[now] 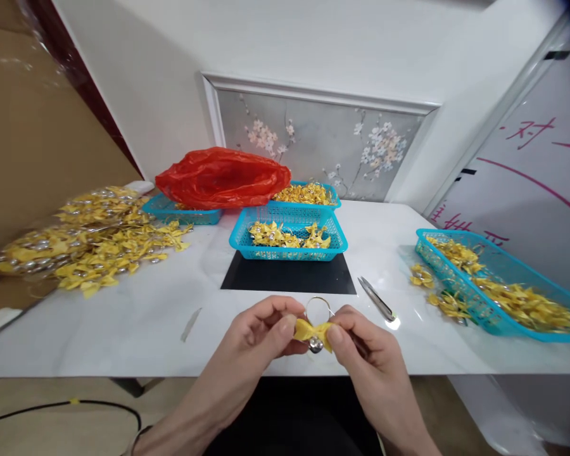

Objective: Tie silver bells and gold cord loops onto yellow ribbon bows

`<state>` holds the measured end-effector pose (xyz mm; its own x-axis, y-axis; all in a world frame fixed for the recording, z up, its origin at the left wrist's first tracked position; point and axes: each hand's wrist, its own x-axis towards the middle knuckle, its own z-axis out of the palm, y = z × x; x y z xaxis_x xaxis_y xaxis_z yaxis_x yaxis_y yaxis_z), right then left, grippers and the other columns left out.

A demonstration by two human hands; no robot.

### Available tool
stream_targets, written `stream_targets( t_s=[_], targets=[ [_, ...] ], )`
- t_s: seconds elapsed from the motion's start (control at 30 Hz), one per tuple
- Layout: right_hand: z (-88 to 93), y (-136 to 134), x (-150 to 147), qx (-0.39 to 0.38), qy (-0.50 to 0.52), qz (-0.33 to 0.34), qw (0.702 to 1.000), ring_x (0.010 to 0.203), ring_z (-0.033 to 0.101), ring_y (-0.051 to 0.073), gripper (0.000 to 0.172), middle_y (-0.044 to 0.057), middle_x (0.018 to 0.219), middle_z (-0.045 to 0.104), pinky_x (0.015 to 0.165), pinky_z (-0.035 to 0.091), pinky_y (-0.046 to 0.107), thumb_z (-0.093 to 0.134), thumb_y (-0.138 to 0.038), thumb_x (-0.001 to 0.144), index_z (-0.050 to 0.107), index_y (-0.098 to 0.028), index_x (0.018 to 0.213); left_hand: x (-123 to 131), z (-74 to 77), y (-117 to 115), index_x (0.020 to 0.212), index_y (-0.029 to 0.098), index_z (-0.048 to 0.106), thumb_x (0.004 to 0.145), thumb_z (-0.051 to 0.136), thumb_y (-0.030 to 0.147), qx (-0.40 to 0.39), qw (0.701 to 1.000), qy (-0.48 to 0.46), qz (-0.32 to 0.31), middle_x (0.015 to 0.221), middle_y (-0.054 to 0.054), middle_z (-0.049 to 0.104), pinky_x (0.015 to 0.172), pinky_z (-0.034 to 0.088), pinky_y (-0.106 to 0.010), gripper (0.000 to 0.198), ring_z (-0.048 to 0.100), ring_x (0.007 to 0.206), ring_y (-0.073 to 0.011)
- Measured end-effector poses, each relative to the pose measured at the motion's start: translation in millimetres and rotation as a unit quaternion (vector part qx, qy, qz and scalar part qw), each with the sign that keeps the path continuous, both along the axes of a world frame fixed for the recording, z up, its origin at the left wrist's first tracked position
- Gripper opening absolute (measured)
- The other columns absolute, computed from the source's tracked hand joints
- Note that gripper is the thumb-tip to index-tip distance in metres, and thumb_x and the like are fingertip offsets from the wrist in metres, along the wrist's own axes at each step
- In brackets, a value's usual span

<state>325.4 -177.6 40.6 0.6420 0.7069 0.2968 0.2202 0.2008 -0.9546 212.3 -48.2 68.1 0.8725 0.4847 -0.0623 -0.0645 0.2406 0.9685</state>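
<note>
Between my two hands, over the table's front edge, is a yellow ribbon bow [313, 330] with a silver bell [316, 344] below its knot and a thin metal ring [318, 308] standing above it. My left hand [266, 335] pinches the bow's left loop between thumb and fingers. On the other side, my right hand [368, 345] pinches the right loop the same way. The fingertips behind the bow are partly hidden. Just beyond the hands lies a black mat [289, 276], and a pair of thread snips [377, 299] rests to the right.
A blue basket [289, 254] of yellow bows stands on the mat's far part, with a red plastic bag [223, 177] behind over other baskets. Yellow bows [109, 259] are heaped at left. Another blue basket [498, 316] holds bows at right, with loose bows [449, 305] beside it.
</note>
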Motion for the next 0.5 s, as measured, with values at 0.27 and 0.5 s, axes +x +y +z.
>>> stream_targets(
  t_s=[0.27, 0.5],
  targets=[
    [-11.3, 1.6, 4.7, -0.026, 0.091, 0.055, 0.994, 0.058, 0.031, 0.010, 0.040, -0.001, 0.069, 0.042, 0.048, 0.023, 0.024, 0.050, -0.050, 0.098, 0.059, -0.017, 0.079, 6.3, -1.6, 1.0, 0.079, 0.020, 0.070, 0.081, 0.076, 0.028, 0.052, 0.995, 0.042, 0.073, 0.072, 0.003, 0.068, 0.067, 0.055, -0.022, 0.009, 0.064, 0.066, -0.0117],
    [-18.6, 8.3, 6.0, -0.054, 0.119, 0.068, 0.989, 0.058, 0.026, 0.009, 0.038, -0.004, 0.064, 0.036, 0.050, 0.021, 0.024, 0.056, -0.048, 0.095, 0.058, -0.016, 0.075, 9.8, -7.0, 2.8, 0.082, 0.019, 0.072, 0.086, 0.069, 0.035, 0.051, 0.994, 0.047, 0.087, 0.078, 0.000, 0.069, 0.070, 0.057, -0.024, 0.018, 0.066, 0.071, -0.0138]
  ],
)
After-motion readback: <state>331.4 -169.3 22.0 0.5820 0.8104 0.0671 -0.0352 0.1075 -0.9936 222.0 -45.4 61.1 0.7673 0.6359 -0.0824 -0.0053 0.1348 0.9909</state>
